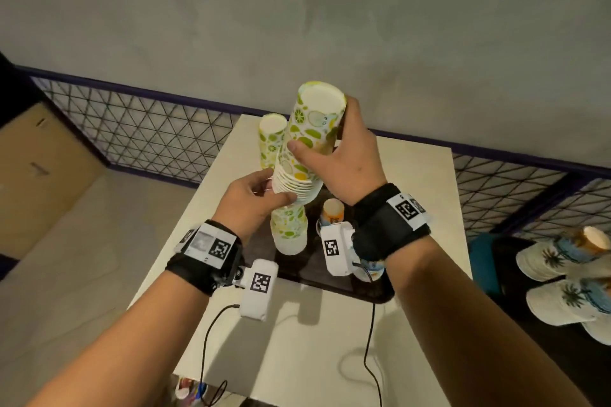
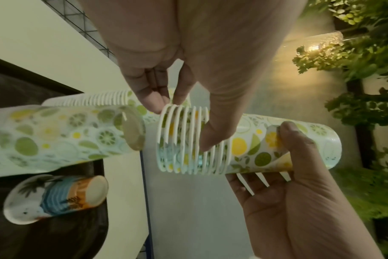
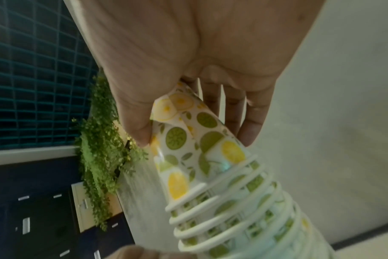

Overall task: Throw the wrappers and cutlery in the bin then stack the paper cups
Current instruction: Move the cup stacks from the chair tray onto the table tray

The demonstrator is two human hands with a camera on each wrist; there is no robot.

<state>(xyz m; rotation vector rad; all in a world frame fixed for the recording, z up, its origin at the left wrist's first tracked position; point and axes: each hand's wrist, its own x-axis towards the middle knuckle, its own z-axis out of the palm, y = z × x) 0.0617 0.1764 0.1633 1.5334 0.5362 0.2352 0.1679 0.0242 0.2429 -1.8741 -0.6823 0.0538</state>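
My right hand (image 1: 325,139) grips an upside-down stack of lemon-print paper cups (image 1: 310,116) near its closed top, tilted in the air. The left hand (image 1: 277,190) pinches the rims at that stack's open lower end (image 2: 182,138). Just under it a second lemon-print stack (image 1: 289,228) stands upside down on a dark tray (image 1: 330,277). The left wrist view shows a small gap between that stack's top (image 2: 133,133) and the held rims. In the right wrist view my thumb and fingers wrap the held stack (image 3: 188,140).
A third lemon-print stack (image 1: 272,139) stands behind the others. One palm-print cup (image 1: 334,211) sits upside down on the tray by my right wrist. More palm-print cups (image 1: 562,258) lie on a dark surface to the right. Mesh fencing (image 1: 148,132) runs behind the white table (image 1: 423,195).
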